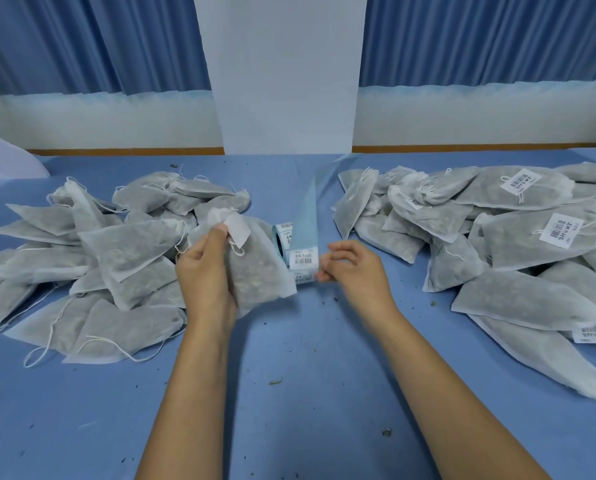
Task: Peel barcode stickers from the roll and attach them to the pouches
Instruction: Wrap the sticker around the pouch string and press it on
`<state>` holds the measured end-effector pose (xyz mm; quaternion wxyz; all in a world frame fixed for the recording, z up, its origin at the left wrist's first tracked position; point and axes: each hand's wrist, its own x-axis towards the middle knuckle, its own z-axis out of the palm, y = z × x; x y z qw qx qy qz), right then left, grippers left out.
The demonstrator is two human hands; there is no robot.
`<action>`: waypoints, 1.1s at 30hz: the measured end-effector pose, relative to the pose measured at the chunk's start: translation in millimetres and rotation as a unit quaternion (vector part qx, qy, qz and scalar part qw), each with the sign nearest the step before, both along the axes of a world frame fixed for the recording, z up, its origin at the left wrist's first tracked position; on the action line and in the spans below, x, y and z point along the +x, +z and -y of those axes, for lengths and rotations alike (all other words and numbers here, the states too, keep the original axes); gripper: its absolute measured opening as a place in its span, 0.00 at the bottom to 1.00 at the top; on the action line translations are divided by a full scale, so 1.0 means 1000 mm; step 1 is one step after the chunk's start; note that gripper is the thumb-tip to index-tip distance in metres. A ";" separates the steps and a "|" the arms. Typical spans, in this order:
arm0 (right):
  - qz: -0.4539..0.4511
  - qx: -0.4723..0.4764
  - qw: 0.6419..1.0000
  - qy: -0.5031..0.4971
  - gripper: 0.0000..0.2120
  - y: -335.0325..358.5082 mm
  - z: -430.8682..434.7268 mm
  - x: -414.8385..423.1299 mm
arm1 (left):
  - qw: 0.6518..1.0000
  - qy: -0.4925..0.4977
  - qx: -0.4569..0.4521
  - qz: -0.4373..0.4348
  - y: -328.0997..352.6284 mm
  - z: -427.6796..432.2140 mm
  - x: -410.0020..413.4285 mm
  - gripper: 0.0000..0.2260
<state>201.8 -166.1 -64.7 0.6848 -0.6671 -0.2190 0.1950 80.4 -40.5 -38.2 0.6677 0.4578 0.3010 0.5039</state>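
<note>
Toward the tabletop's (289, 375) left edge lies a heap of unlabelled pouches (92, 254), soft grey-white nonwoven bags, flat and roughly triangular, with thin white drawstrings trailing; the left hand (204, 271) grips one pouch (255, 268) upright near the middle, fingers curled round its body and thumb up by the gathered neck; just right of it stands the sticker roll (284, 240), its glossy pale-blue liner (307, 209) trailing toward the far edge; the right hand (355, 268) pinches the right edge of the lowest barcode sticker (303, 277) between thumb and fingertips (blur hides whether the liner is caught too); toward the right edge sits the heap of labelled pouches (497, 230). The step in hand looks to be the peel; it would go best by lifting one corner slowly at a low angle so the thin paper neither curls nor tears, then pressing it onto a flat, taut part of the lumpy fabric, smoothing from the middle outward.
</note>
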 end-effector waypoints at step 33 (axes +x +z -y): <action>0.069 -0.028 0.987 0.144 0.07 0.021 0.020 -0.003 | 0.972 -0.146 0.127 -0.131 -0.016 0.018 0.016 0.01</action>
